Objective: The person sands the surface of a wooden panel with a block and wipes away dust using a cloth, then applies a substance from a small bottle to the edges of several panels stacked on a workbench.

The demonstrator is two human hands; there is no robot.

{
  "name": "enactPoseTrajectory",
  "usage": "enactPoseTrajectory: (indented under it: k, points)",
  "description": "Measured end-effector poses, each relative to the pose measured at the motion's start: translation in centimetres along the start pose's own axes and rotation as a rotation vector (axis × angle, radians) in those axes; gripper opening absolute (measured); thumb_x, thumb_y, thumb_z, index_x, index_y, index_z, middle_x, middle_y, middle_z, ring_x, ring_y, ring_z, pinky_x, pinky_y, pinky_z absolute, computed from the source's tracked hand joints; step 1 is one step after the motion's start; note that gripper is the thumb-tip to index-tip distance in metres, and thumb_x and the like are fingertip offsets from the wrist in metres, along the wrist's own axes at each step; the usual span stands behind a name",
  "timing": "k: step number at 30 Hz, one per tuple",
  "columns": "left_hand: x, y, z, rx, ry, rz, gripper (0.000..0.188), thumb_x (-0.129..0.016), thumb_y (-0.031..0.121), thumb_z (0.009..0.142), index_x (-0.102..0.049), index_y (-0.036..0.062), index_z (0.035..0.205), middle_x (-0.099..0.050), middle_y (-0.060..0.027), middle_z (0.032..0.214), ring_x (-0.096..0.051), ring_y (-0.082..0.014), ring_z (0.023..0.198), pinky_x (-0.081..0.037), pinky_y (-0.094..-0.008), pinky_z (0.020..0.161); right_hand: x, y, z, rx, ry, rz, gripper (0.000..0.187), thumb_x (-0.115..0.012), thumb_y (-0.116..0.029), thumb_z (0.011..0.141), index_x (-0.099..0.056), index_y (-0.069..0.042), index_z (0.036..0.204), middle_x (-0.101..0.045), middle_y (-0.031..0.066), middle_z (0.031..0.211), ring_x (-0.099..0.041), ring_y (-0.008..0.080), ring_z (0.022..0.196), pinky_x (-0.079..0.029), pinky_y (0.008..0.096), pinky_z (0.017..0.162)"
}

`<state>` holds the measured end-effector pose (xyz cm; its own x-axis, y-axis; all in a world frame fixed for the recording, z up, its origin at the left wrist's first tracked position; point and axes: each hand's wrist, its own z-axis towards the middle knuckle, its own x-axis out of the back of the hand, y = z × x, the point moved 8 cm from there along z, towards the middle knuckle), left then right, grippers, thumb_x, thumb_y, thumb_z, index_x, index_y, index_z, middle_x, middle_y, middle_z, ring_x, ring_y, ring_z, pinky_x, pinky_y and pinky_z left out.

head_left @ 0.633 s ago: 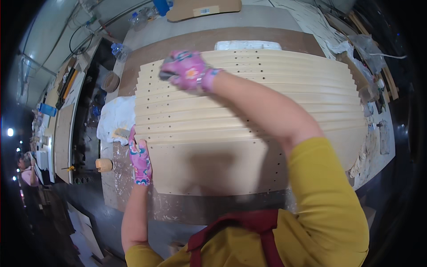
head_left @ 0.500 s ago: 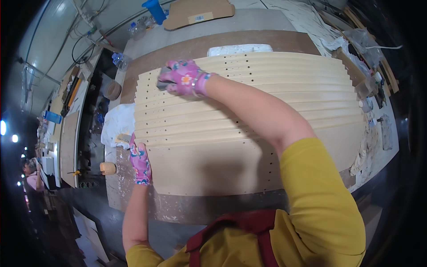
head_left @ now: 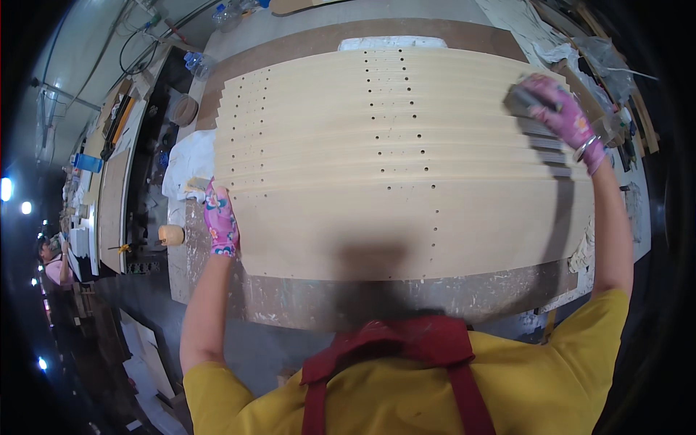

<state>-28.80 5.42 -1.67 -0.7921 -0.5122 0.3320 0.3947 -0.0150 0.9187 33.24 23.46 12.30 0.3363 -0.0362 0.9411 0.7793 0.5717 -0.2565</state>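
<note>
Several pale wooden boards (head_left: 312,232) with drilled holes lie overlapped in steps on the worktable (head_left: 290,301). My right hand (head_left: 565,116), in a pink flowered glove, is closed round a grey sanding block (head_left: 523,100) at the boards' far right; motion blurs it a little, and it casts a shadow on them. At the left edge of the nearest boards, my left hand (head_left: 221,223), gloved alike, grips the edge with its thumb towards the top. Its other fingers are partly hidden.
Beside my left hand are a white cloth (head_left: 192,170) and a tan roll-shaped piece (head_left: 171,235). A white flat block (head_left: 391,43) lies behind the boards. Plastic bags (head_left: 602,61) and clutter fill the right end. Far left, a person (head_left: 56,264) is at another bench.
My right hand has swept the sanding block from the boards' far left across to the far right. My left hand stays at the left edge. The whole view has shifted slightly.
</note>
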Motion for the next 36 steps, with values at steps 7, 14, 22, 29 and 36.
enactPoseTrajectory:
  k: [7,14,22,29,36]
  points:
    - [-0.7,1.2,0.2,-0.145,-0.012,0.383,0.043,-0.043,0.033,0.097,-0.054,-0.0014,0.12,-0.061,-0.014,0.107,-0.057,-0.022,0.096,-0.043,-0.0338,0.087,-11.1,-21.9,10.0,0.373,0.302,0.274,0.034,-0.061,-0.032,0.076,-0.064,-0.016,0.106,-0.058,0.013,0.102,-0.053,0.0312,0.107,-0.044,0.0464,0.092]
    - [0.2,1.1,-0.3,-0.061,0.046,0.409,0.042,-0.041,0.038,0.098,-0.056,-0.0011,0.102,-0.061,-0.0157,0.092,-0.056,-0.0244,0.084,-0.045,-0.0356,0.08,-13.5,-23.4,11.4,0.368,0.081,0.305,0.036,-0.063,-0.035,0.078,-0.064,-0.018,0.109,-0.056,0.0118,0.115,-0.054,0.0308,0.109,-0.043,0.0415,0.096]
    - [-1.2,0.4,0.1,-0.047,0.037,0.095,0.041,-0.047,0.034,0.097,-0.056,-0.0019,0.114,-0.063,-0.0166,0.101,-0.058,-0.027,0.092,-0.044,-0.0353,0.085,-5.0,-3.3,3.3,-0.122,0.134,-0.032,0.043,-0.063,-0.025,0.077,-0.061,-0.011,0.117,-0.054,0.015,0.126,-0.051,0.0332,0.118,-0.042,0.0391,0.101]
    - [-1.1,2.0,-0.8,0.013,0.058,0.208,0.041,-0.047,0.033,0.096,-0.055,-0.0008,0.119,-0.062,-0.0195,0.109,-0.059,-0.0328,0.1,-0.044,-0.037,0.088,-15.7,-29.5,15.7,0.127,0.102,0.216,0.043,-0.063,-0.032,0.075,-0.063,-0.021,0.117,-0.048,0.0173,0.132,-0.047,0.0345,0.121,-0.032,0.0478,0.103]
    - [-0.2,2.0,-1.0,0.034,0.069,0.14,0.044,-0.05,0.038,0.094,-0.056,-0.0006,0.114,-0.063,-0.0178,0.101,-0.06,-0.0283,0.091,-0.045,-0.0366,0.082,-12.7,-21.6,14.3,0.134,0.161,0.058,0.044,-0.059,-0.027,0.078,-0.059,-0.019,0.121,-0.05,0.017,0.13,-0.053,0.0366,0.113,-0.044,0.0422,0.096]
